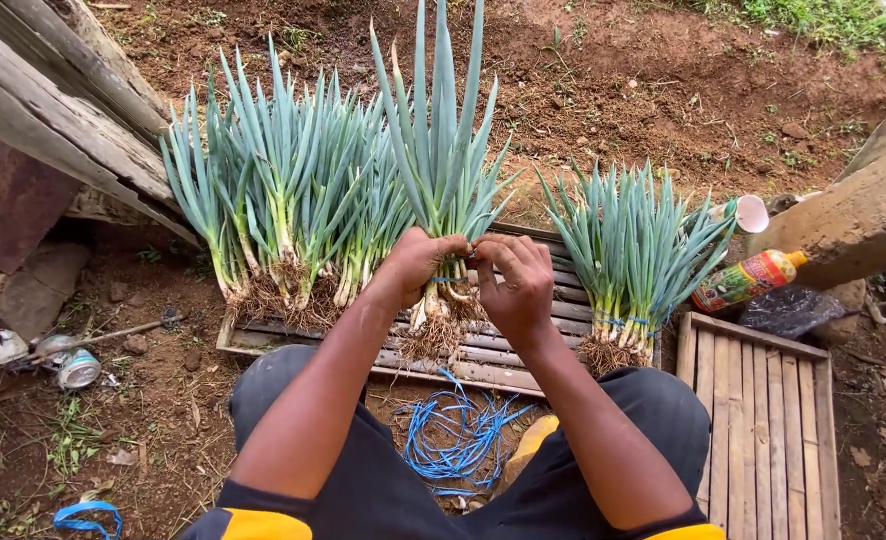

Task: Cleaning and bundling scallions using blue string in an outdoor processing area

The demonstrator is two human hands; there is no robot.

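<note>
A slatted wooden pallet [523,372] is lying on bare reddish soil [623,80], carrying the green onions. A big row of bunches [283,200] is leaning upright at the left, against weathered planks [53,110], roots down on the slats. A smaller tied bunch [628,260] is standing at the right end of the pallet, with blue string around its base. A second slatted panel [763,420] is lying just beside it, further right.

Between these, both hands are closing on the middle bunch [441,150], which is standing upright with its pale stalks and hairy roots touching the slats. The left hand [413,262] is wrapping around the stalks from the left, its grip holding them tight. The right hand [518,285] is pressing in from the right, fingers curled narrow at the same spot (a bit of blue string is showing between the two hands).

A loose tangle of blue string [458,435] is lying on the ground between the person's knees. A bottle [748,280] with a yellow-and-red label is lying beyond the right bunch, and a small tin can [78,368] is lying on the soil far left.
</note>
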